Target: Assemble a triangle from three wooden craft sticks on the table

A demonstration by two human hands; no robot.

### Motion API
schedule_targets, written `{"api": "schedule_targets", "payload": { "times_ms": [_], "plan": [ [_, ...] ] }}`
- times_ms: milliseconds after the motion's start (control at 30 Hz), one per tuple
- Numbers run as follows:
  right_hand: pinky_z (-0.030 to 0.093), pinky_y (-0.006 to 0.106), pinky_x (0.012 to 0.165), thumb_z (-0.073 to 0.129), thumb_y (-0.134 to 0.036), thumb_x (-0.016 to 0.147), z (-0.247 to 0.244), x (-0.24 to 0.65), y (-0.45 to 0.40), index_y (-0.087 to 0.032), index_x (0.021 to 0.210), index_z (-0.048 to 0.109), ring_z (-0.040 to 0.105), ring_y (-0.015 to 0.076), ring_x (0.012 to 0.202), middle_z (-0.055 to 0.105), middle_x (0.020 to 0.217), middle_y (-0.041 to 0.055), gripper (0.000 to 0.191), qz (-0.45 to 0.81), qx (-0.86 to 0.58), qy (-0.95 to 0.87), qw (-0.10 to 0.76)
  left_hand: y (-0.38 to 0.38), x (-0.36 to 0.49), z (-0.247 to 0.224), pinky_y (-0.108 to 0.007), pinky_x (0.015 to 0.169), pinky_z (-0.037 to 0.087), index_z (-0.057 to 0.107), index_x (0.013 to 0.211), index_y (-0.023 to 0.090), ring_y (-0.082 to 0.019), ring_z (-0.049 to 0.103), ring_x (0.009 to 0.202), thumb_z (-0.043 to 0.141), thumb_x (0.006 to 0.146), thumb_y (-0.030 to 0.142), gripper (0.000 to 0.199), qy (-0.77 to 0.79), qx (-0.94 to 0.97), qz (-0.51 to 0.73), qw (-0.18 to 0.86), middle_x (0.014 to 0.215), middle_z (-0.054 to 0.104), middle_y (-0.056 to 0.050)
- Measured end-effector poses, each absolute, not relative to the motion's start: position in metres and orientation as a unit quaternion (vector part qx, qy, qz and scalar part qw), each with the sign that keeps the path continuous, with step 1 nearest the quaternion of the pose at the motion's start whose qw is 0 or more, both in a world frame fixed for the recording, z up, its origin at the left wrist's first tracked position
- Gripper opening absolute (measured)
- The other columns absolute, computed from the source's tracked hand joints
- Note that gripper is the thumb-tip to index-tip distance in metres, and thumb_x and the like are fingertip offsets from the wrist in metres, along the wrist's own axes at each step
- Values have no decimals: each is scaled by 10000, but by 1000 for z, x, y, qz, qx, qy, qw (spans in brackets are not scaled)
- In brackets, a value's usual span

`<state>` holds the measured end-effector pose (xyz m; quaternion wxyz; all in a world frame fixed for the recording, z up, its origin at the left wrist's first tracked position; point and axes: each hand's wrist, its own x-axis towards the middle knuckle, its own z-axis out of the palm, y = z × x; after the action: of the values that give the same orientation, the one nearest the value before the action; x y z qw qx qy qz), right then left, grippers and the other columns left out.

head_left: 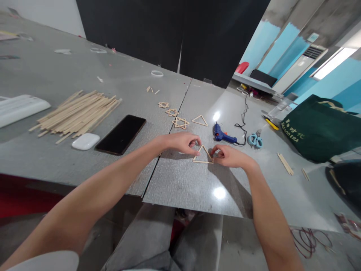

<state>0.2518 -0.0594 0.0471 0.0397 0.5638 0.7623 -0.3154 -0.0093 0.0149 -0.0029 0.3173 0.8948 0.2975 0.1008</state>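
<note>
A triangle of thin wooden sticks (203, 162) lies on the grey table in front of me, its point facing away. My left hand (183, 143) is at its left side, the thumb and curled fingers closed on the stick there. At the right side, my right hand (228, 155) pinches the triangle near its lower right corner. Beyond the hands lies a second, separate stick triangle (204, 121). Several six-pointed stick stars, the nearest being a larger star (180, 127), sit in a row to its left. A blue hot glue gun (224, 136) rests on its side behind my right hand.
On the left are a pile of wooden sticks (81, 113), a black phone (122, 134) and a white earbud case (86, 141). Light blue scissors (255, 140), a yellow cutter (271, 123), loose sticks (285, 163) and a green bag (318, 130) are on the right. A seam crosses the table.
</note>
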Motion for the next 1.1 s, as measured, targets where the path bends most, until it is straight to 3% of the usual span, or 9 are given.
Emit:
{"api": "schedule_targets", "payload": {
  "times_ms": [167,300,433,1100],
  "plan": [
    [320,284,573,652,-270,928,49,254,-60,-166,1146,649,458,137,582,541,661,-57,241,-322,561,761,39,17,-12,0,-301,710,386,672,1244,200,-197,565,813,828,689,682,752,284,901,72,320,915,602,-4],
    [316,273,555,647,-228,889,51,261,-60,-177,1254,613,442,142,583,507,660,-72,370,-360,541,757,67,17,-14,5,-299,766,401,657,1297,224,-224,577,912,913,570,674,892,274,908,49,314,997,627,-13],
    [310,265,542,651,-180,833,53,264,-61,-189,1327,564,455,147,587,481,670,-80,503,-384,533,748,92,17,-15,8,-302,796,403,645,1324,225,-235,575,950,920,575,625,893,276,908,38,313,1040,644,-28],
    [319,264,569,668,-237,856,44,267,-59,-185,1269,563,428,141,578,471,666,-86,429,-380,527,758,61,18,-16,9,-312,788,421,632,1371,220,-223,577,908,893,617,614,889,274,896,39,347,1034,632,-28]
  ]
}}
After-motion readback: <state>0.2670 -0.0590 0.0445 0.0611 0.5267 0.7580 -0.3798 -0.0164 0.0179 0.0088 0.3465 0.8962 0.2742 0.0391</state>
